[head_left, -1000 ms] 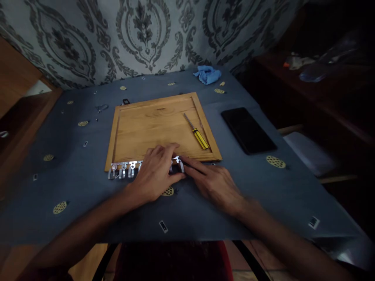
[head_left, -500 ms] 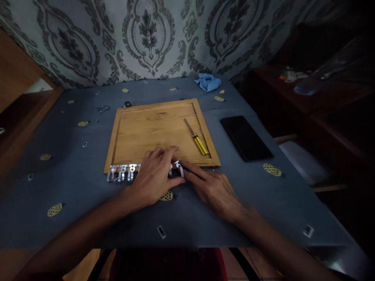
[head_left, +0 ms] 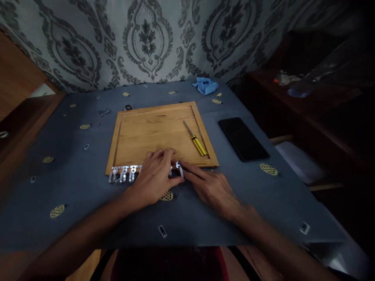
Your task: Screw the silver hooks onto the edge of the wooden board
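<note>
A metal hook rail (head_left: 133, 170) with several hooks lies along the near edge of a wooden framed board (head_left: 146, 134). My left hand (head_left: 155, 173) is closed over the rail's middle and right part, its fingers on the board's edge and its thumb in front by the hooks. The palm hides some of the hooks. My right hand (head_left: 212, 189) is closed at the rail's right end, fingertips against the last hook. Something small and dark is at those fingertips, too small to make out. On the board's right side lies a yellow-handled screwdriver (head_left: 198, 144), its tip pointing away from me.
A black phone (head_left: 243, 138) lies right of the board on the blue pineapple-print tablecloth (head_left: 73, 187). At the back sits a crumpled blue cloth (head_left: 205, 86). Small metal bits (head_left: 104, 112) lie left of the board. A patterned curtain (head_left: 148, 43) hangs behind the table.
The view has shifted slightly. Both hands stay at the rail in nearly the same pose, with only a slight movement of the right fingertips at the end hook.
</note>
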`<state>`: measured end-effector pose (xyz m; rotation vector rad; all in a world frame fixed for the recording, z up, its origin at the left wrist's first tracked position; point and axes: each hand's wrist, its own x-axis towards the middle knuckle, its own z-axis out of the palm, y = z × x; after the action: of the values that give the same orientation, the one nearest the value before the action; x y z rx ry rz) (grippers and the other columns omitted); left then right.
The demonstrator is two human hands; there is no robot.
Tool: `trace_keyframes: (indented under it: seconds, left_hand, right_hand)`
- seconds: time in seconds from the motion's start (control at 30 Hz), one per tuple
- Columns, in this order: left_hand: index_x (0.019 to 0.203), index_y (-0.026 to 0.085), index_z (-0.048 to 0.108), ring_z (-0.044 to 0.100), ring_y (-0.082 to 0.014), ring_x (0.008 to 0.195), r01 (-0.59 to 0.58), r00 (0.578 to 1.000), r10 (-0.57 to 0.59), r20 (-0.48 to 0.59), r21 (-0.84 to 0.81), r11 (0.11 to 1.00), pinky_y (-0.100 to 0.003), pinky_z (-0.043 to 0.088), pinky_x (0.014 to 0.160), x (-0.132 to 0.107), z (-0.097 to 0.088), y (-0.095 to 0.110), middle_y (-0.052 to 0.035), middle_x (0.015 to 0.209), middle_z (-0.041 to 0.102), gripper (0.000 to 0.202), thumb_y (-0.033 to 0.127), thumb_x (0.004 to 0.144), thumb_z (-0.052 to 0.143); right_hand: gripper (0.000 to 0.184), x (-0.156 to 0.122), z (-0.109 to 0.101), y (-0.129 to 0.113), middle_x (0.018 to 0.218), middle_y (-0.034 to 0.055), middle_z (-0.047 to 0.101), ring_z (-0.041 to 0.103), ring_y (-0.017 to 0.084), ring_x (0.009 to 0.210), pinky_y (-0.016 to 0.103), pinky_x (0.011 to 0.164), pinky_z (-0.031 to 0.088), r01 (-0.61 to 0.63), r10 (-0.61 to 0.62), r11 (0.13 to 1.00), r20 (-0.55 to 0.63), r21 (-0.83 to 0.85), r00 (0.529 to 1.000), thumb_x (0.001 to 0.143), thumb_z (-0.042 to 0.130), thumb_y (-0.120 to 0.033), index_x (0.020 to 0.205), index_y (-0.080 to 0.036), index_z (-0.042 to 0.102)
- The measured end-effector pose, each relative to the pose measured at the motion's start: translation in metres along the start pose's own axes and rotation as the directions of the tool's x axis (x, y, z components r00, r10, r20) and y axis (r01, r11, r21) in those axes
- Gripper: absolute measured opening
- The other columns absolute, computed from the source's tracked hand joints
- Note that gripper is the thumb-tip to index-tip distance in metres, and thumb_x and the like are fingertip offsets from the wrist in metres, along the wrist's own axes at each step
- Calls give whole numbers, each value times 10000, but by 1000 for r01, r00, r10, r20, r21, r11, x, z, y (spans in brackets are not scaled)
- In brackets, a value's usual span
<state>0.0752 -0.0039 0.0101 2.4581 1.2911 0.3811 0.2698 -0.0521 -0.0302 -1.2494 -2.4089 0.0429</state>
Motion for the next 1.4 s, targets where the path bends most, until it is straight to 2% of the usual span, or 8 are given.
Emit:
trace_keyframes:
  seconds: [0.13,0.37,0.6,0.87,0.97,1.13,1.27,1.4]
  left_hand:
    - [1199,177,432,605,-315,1083,-7,1000,7,-13,-12,1000,-461,446,924,0,1,0,-104,1124,651,602,309,759,820]
    - [1166,198,440,611,-314,1038,7,1000,-7,-21,-11,1000,-466,452,904,-2,3,0,-84,1098,654,579,312,750,826]
    - [1160,189,430,598,-308,1081,-17,1000,17,-19,-22,1000,-452,435,918,-3,0,0,-91,1107,663,569,298,763,823]
    - [1145,207,428,599,-296,1096,22,1000,-21,8,-45,999,-444,429,929,-1,-2,2,-70,1107,674,571,295,754,835]
    - [1141,210,427,597,-294,1105,18,1000,-18,11,-53,998,-444,433,929,-1,-3,2,-65,1114,673,568,290,755,835]
    - [1149,201,424,581,-296,1142,18,999,-16,30,-56,998,-451,421,953,-2,-4,3,-75,1144,667,560,292,769,825]
    - [1162,184,425,565,-298,1155,25,998,-22,59,-58,998,-448,410,965,-1,-6,4,-76,1119,676,566,289,773,822]
    - [1162,175,435,564,-293,1135,24,998,-21,58,-56,998,-438,410,954,-1,-5,2,-85,1114,672,563,301,773,821]
  right_hand:
    - [383,0,0,0,1333,99,665,762,199,921,312,727,645,-13,13,998,-3,54,1000,886,514,-25,1200,-177,673]
    - [366,-2,-10,9,1218,69,726,708,131,1085,229,909,579,-93,100,994,-140,54,985,934,417,-56,1178,-176,663]
    - [331,26,-26,30,1064,111,723,728,252,766,343,576,550,-434,422,892,-109,-128,900,952,541,-341,1226,-175,625]
    - [339,39,-23,33,1065,92,698,683,224,776,296,566,415,-538,561,813,54,-221,826,940,515,-285,1253,-208,619]
    - [275,40,-22,35,989,100,689,660,229,751,306,564,367,-562,586,800,74,-213,807,907,536,-281,1123,-174,669]
    - [127,40,-21,40,862,72,678,598,201,650,305,542,292,-595,603,794,43,-127,796,847,579,-289,838,-189,656]
    - [118,37,-26,49,750,33,658,572,180,606,294,547,337,-602,603,798,-73,43,794,825,606,-321,817,-205,620]
    - [237,39,-43,50,643,-6,614,586,175,547,290,505,399,-557,621,781,-256,283,741,855,600,-454,862,-219,577]
